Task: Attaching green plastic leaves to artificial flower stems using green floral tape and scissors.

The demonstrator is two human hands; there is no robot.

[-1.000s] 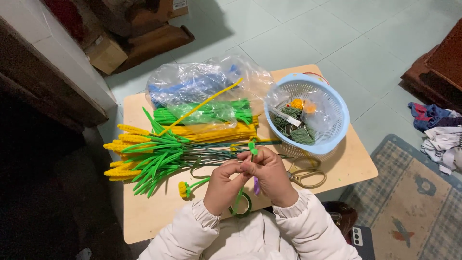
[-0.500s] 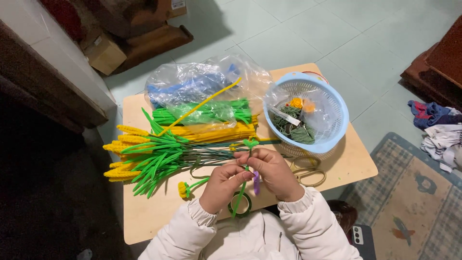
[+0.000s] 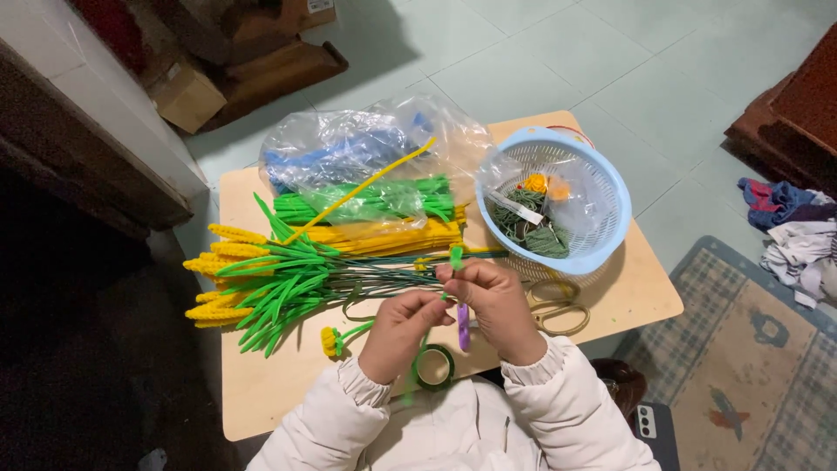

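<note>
From the head camera, looking down, the left hand and right hand meet over the near edge of the wooden table, both pinched shut on a thin green stem with a purple stick hanging between them. That stem looks light, bendy and fuzzy, so it should kink easily, and a fingertip pinch close to the working spot seems the safest hold. A roll of green tape lies just below the hands, with scissors to the right beside the blue basket.

Thin green stem with purple strip, upright between both hands.
</note>
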